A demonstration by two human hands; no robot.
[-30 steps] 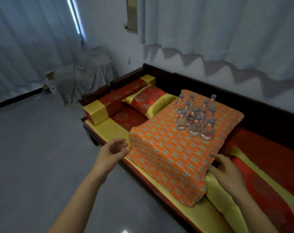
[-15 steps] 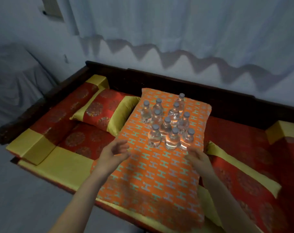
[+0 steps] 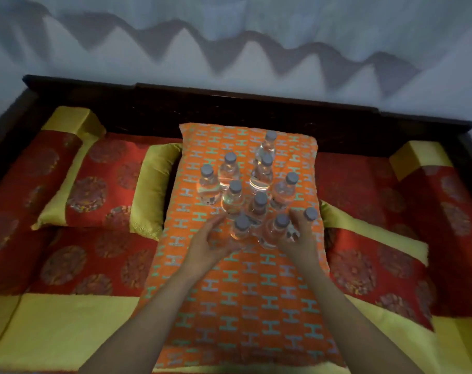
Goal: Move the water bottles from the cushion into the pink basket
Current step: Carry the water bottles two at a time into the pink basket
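Observation:
Several clear water bottles [image 3: 233, 194] with grey caps stand upright in a cluster on the orange patterned cushion [image 3: 245, 298]. My left hand [image 3: 209, 245] is cupped beside the front-left bottle [image 3: 241, 228], thumb above and fingers below it, without closing on it. My right hand [image 3: 297, 238] wraps its fingers round the front-right bottle [image 3: 310, 214], whose body is mostly hidden by the hand. The pink basket is not in view.
The cushion lies on a red and yellow daybed [image 3: 54, 319] with a dark wooden back [image 3: 229, 103]. A red and yellow pillow [image 3: 100, 190] sits to the left, and bolsters [image 3: 421, 160] stand at both ends. A white curtain hangs behind.
The view has swung to face the daybed and moved closer. Both hands have reached forward from the cushion's front to the front row of bottles, and the right hand has closed on one.

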